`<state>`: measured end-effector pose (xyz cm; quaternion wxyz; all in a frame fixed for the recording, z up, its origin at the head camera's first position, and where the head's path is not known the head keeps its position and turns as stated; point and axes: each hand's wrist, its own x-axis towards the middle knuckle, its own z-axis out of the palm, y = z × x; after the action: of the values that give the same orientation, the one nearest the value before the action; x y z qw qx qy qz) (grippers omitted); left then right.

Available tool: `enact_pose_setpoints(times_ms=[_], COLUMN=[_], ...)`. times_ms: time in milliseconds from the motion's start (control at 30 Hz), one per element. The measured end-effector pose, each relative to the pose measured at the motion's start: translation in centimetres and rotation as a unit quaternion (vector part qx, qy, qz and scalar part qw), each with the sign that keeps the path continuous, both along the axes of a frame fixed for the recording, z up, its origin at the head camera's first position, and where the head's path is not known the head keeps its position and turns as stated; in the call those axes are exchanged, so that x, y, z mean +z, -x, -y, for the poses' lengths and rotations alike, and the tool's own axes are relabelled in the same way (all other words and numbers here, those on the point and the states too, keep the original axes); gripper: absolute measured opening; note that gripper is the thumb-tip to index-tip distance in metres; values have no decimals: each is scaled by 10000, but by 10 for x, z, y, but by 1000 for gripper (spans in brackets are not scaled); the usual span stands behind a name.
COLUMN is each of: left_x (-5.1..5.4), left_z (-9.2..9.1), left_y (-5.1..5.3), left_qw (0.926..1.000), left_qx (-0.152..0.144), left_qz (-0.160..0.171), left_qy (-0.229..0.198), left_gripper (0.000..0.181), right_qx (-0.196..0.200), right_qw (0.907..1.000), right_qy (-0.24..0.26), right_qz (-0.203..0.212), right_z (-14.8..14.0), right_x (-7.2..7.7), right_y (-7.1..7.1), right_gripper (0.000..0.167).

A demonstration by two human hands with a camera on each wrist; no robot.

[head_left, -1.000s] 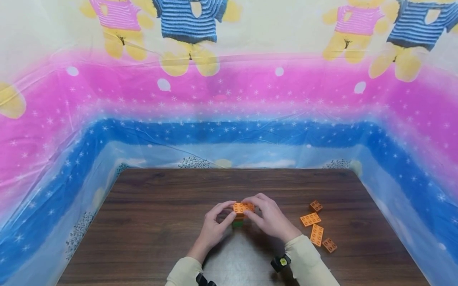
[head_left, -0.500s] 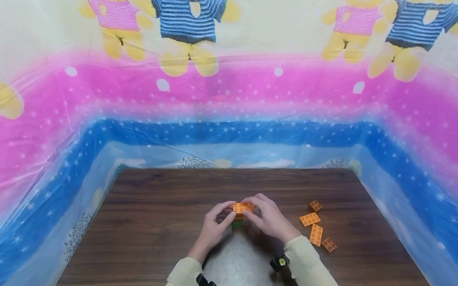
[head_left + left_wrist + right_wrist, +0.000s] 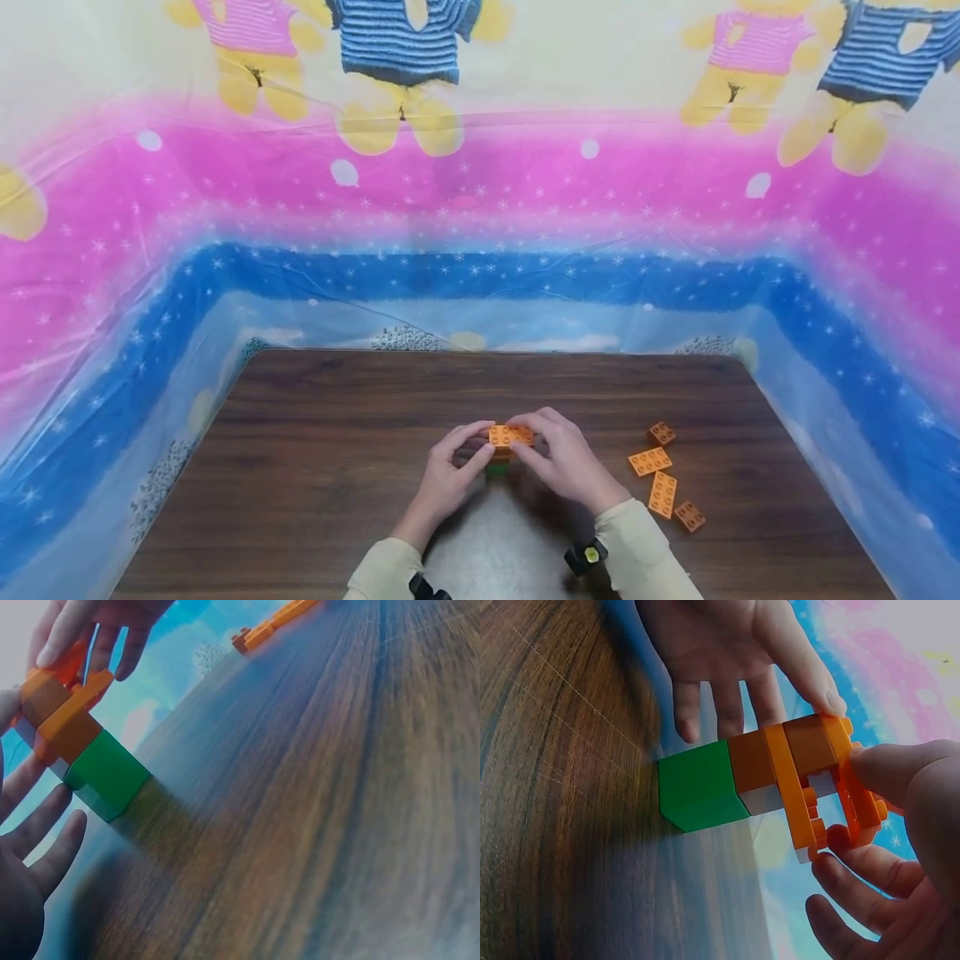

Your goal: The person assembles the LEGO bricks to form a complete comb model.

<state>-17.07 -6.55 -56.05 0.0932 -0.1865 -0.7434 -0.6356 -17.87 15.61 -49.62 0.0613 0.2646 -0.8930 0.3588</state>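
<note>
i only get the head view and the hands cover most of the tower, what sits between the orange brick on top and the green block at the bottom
Observer: The right wrist view shows three layers between the top orange brick and the green block: a lower brown block, a lower orange brick, then an upper brown block.
Operator: ok and does that lower orange brick line up with the brown ones or stick out
Observer: It sticks out past both, toward the person's right hand, with a gap between its jutting end and the top orange brick above it.
</note>
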Motion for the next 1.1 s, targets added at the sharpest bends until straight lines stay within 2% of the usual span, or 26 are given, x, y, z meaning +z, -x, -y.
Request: enact_pose_setpoints(times_ms=[233, 567, 1100], left_x=[-1, 1, 1], left_z=[-2, -2, -1], left_y=[0, 0, 0], left_qw=[9999, 9999, 9999], left_qx=[26, 116, 109], left_qz=[-62, 114, 25], left_qy=[-88, -34, -47], left_gripper=[33, 33, 33], right_qx=[-87, -327, -1294], right_qw=[9997, 9986, 9876], right_qy=[-246, -186, -557], right_qz=[29, -359, -688], right_z=[-3, -25, -76], right_x=[1, 3, -11], right_y=[-3, -14, -35], right_gripper=[36, 39, 38])
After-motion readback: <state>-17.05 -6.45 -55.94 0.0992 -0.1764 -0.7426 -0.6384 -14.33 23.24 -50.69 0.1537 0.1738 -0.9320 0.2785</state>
